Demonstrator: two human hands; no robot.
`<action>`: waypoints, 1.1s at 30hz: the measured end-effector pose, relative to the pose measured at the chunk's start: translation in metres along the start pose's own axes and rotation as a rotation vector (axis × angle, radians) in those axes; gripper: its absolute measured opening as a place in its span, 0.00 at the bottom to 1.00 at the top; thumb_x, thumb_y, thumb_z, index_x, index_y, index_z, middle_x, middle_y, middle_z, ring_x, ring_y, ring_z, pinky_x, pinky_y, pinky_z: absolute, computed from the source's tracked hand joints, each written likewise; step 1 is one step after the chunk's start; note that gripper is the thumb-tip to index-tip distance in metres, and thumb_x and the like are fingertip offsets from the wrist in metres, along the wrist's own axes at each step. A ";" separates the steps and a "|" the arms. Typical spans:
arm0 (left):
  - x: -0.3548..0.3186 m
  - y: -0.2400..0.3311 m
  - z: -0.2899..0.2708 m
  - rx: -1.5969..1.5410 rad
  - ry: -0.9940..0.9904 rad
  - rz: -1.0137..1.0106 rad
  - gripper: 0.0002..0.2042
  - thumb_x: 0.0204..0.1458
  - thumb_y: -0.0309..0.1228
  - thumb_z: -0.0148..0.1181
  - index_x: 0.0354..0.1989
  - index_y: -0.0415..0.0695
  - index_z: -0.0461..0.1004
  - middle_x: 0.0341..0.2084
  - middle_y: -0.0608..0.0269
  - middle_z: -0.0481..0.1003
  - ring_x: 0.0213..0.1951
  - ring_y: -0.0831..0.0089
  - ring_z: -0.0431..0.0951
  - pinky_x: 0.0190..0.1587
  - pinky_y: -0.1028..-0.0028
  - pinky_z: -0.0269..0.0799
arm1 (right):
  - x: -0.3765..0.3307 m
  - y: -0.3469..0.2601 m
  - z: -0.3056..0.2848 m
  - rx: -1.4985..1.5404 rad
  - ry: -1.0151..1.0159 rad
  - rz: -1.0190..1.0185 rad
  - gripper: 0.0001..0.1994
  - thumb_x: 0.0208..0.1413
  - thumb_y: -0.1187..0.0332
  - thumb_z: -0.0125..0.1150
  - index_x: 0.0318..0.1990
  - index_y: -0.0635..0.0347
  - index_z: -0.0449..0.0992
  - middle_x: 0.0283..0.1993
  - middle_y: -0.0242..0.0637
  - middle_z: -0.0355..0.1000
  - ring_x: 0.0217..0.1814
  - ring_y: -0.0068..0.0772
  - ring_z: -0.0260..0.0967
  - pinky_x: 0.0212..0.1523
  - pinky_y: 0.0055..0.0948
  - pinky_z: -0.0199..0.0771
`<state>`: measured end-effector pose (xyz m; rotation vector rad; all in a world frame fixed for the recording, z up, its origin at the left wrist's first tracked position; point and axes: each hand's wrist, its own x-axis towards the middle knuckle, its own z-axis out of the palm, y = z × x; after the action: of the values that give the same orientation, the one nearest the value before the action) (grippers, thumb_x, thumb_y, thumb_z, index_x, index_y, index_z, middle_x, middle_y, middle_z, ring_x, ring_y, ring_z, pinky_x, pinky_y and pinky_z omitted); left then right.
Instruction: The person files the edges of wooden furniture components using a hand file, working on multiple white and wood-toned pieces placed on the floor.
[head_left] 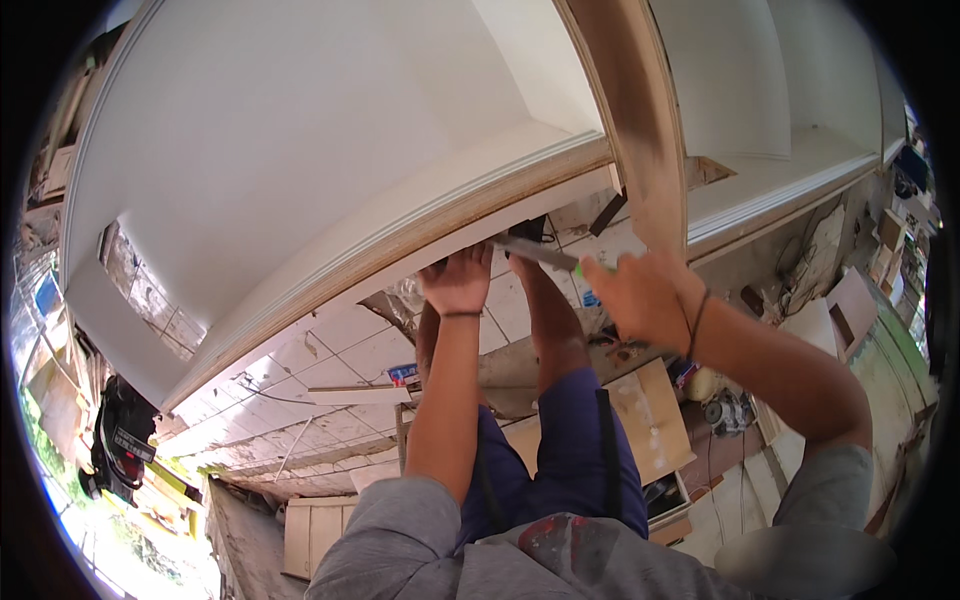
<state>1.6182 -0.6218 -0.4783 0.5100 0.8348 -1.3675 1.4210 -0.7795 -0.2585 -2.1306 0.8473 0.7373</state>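
My right hand is closed round the handle of a flat file, with a bit of green showing at the grip. Its grey metal blade slants left to the lower edge of a large white wooden cabinet. Close to the blade's tip, my left hand grips that edge from below. The ends of its fingers are hidden behind the wood. Bare wood shows along the edge strip.
A bare wooden upright divides the cabinet's bays. Below lie dirty white tiles, a loose white strip and a brown board. A power tool with a cord sits at right. A black machine stands at left.
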 end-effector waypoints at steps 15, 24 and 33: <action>0.007 0.026 -0.021 -0.184 0.198 0.208 0.35 0.54 0.57 0.39 0.60 0.38 0.58 0.62 0.49 0.57 0.65 0.54 0.53 0.66 0.55 0.45 | 0.063 -0.004 -0.013 -0.035 -0.212 -0.067 0.19 0.51 0.69 0.47 0.51 0.65 0.69 0.27 0.45 0.75 0.28 0.47 0.74 0.29 0.40 0.73; -0.031 -0.001 0.023 -0.296 0.169 0.020 0.36 0.55 0.59 0.36 0.65 0.43 0.52 0.65 0.47 0.52 0.66 0.50 0.49 0.67 0.52 0.42 | -0.003 -0.006 -0.031 -0.071 -0.069 -0.076 0.19 0.54 0.64 0.53 0.53 0.60 0.68 0.19 0.43 0.69 0.20 0.47 0.69 0.21 0.41 0.68; 0.060 -0.011 -0.016 -0.298 -0.111 0.044 0.35 0.54 0.59 0.39 0.63 0.46 0.57 0.63 0.52 0.57 0.64 0.52 0.53 0.65 0.51 0.45 | 0.053 0.039 0.014 -0.188 -0.024 -0.061 0.17 0.55 0.62 0.52 0.50 0.59 0.71 0.16 0.40 0.68 0.21 0.45 0.70 0.20 0.40 0.68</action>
<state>1.6035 -0.6506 -0.5327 0.2179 0.9120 -1.1931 1.4218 -0.8074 -0.3198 -2.2978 0.7210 0.8375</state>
